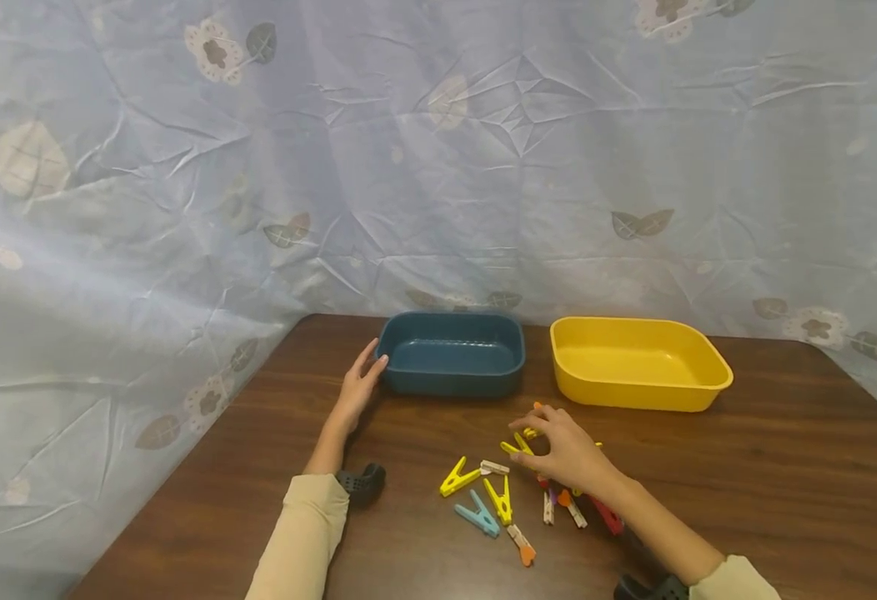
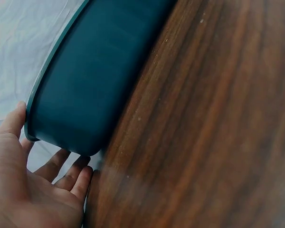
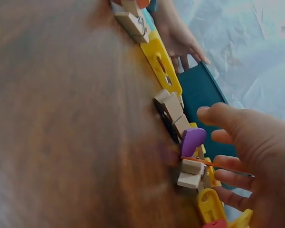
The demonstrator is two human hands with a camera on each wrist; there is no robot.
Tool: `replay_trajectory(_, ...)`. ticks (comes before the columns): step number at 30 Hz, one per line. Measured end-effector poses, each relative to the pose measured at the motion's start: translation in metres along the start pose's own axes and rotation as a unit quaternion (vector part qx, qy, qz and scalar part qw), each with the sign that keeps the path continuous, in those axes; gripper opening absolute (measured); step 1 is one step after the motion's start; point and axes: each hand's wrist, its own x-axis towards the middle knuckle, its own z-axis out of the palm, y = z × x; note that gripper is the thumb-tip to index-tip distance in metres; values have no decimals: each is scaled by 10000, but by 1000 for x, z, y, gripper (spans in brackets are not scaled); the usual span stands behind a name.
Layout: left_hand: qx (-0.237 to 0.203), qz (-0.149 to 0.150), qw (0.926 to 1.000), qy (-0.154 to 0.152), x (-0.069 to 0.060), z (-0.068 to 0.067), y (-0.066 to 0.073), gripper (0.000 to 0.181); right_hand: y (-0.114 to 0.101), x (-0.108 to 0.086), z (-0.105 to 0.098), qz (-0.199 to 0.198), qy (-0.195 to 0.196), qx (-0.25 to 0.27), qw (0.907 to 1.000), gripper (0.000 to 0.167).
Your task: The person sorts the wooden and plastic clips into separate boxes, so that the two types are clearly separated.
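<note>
My left hand point(image 1: 359, 387) is at the left end of a dark blue plastic basin point(image 1: 453, 383), thumb against its rim and fingers loosely extended by its end wall. Over a loose pile of clothespins hovers my right hand point(image 1: 569, 454), thumb and fingers apart, with nothing visibly gripped. Nearest that hand are a yellow clothespin point(image 1: 517, 447) and, in the right wrist view, a wooden clothespin point(image 3: 192, 172) and a purple ornament point(image 3: 193, 141). The hand hides part of the pile in the head view.
A yellow basin point(image 1: 641, 396) stands right of the blue one. Toward me lie a light blue clothespin point(image 1: 478, 514), a yellow clothespin point(image 1: 459, 477) and a wooden clothespin with an orange heart point(image 1: 527, 552). A patterned cloth point(image 1: 438, 208) hangs behind the brown table point(image 1: 784, 467).
</note>
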Motion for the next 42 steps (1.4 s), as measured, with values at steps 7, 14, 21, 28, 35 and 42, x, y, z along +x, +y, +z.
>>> replay_trajectory(7, 7, -63, 10000, 30, 1, 2, 5, 59, 2, 1, 2, 131, 81, 299, 9994, 36)
replay_trajectory(14, -90, -70, 9999, 26, 1, 1, 4, 59, 5, 1, 5, -134, -147, 444, 9988, 34)
replay_trajectory(21, -195, -26, 9998, -5, 0, 1, 2, 60, 6, 0, 6, -142, -252, 619, 9977, 27)
replay_trajectory(28, -160, 0, 9999, 42, 1, 0, 6, 61, 6, 2, 5, -237, -197, 629, 9975, 26)
replay_trajectory(35, -120, -27, 9999, 55, 1, 0, 5, 59, 7, 3, 5, -239, -267, 613, 9975, 26)
replay_trajectory(42, -144, -31, 9999, -18, 0, 0, 0, 62, 6, 3, 5, -215, -235, 548, 9980, 24)
